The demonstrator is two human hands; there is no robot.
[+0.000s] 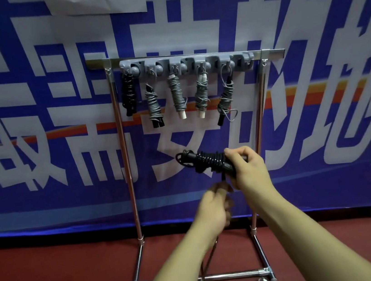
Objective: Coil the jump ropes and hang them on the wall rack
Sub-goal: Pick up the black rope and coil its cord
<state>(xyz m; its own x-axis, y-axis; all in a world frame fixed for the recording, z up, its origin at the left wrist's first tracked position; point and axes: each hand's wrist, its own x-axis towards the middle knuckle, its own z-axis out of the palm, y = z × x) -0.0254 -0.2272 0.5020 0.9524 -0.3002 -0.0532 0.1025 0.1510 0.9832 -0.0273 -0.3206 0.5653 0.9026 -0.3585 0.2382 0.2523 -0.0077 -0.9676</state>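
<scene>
Just right of centre, we clamped our right hand [248,167] round the handles of the partly wound black jump rope [208,159]. Directly below it, our left hand [215,205], blurred, had its fingers curled on the rope's loose cord. In the upper middle, five coiled ropes [176,94] hung from the grey rack [217,53] on its chrome stand [122,149].

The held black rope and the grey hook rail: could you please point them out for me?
Held black rope [209,161]: head view, on its wound coils.
Grey hook rail [164,62]: head view, on its front face.
</scene>
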